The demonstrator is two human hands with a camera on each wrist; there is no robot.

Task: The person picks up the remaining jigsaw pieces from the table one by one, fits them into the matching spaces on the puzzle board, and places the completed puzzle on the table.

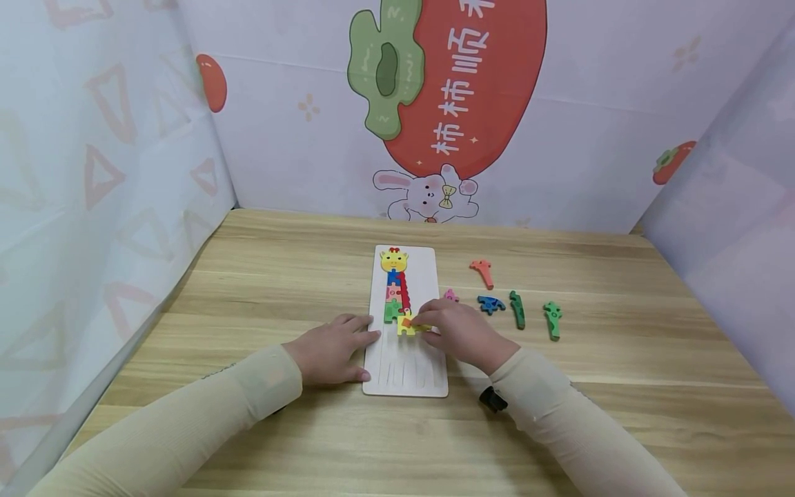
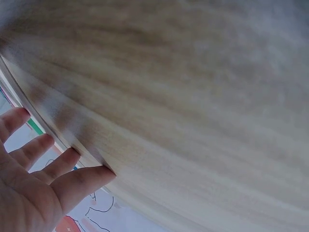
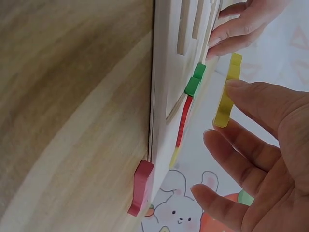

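Observation:
A white puzzle board [image 1: 422, 266] lies upright before me, with a giraffe head [image 1: 394, 260] at its top. Under the head sit blue, pink and green neck pieces [image 1: 393, 312] and a red mane strip [image 1: 404, 288]. My right hand [image 1: 467, 334] pinches a yellow puzzle piece [image 1: 406, 326] between thumb and finger, just below the green piece. In the right wrist view that yellow piece [image 3: 226, 96] is held above the board's surface. My left hand [image 1: 328, 348] rests with spread fingers on the board's left edge.
Right of the board lie loose pieces: an orange one [image 1: 483, 272], a pink one [image 1: 450, 295], a blue one [image 1: 491, 304] and two green ones [image 1: 517, 309]. Printed cloth walls [image 1: 298, 159] stand behind and beside the wooden table [image 1: 279, 276].

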